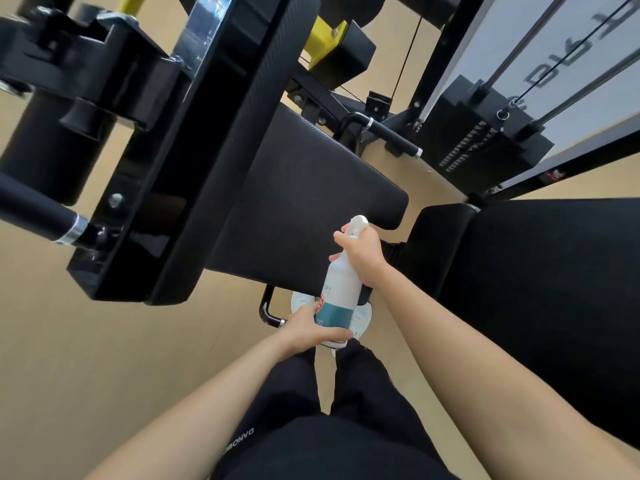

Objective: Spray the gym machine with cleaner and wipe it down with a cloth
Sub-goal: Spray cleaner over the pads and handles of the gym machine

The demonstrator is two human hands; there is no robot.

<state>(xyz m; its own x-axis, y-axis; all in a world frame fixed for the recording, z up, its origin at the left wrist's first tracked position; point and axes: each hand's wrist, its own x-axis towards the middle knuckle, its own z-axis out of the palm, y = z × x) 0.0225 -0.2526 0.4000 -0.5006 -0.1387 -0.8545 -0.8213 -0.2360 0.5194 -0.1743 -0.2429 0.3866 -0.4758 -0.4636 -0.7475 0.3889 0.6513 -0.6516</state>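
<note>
A white spray bottle (339,289) with a teal label stands upright in front of me, its nozzle at the near edge of the gym machine's black seat pad (294,202). My right hand (362,254) is wrapped around the bottle's neck and trigger. My left hand (315,329) cups the bottle's base from the left. The upright black back pad (221,133) with its steel frame rises to the left of the seat. No cloth shows anywhere in view.
A weight stack (491,140) with guide rods and cable stands at the right rear. A second black pad (540,289) fills the right side. Handles (394,136) stick out beside the seat. My legs and white shoes (362,318) stand on tan floor below.
</note>
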